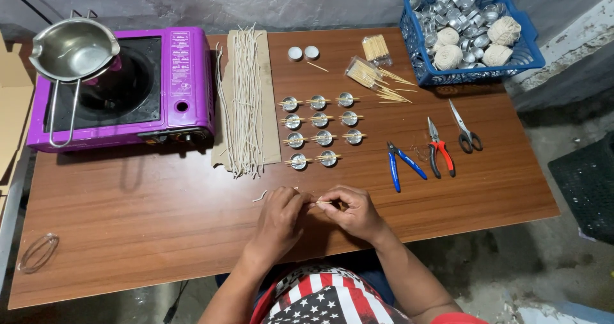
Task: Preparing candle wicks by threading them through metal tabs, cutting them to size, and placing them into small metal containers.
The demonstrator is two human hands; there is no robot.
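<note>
My left hand and my right hand meet over the near edge of the wooden table. Together they pinch a thin wooden stick with a pale wick piece; a loose wick end lies just left of my left hand. Ahead of my hands stand several small metal cups in rows, each with sticks laid across its rim. Left of the cups, a bundle of pale wick strands lies on a strip of cardboard.
A purple portable gas stove with a steel pouring pot sits far left. A blue basket of metal cups and string balls stands far right. Loose toothpicks, blue pliers, red pliers and scissors lie right.
</note>
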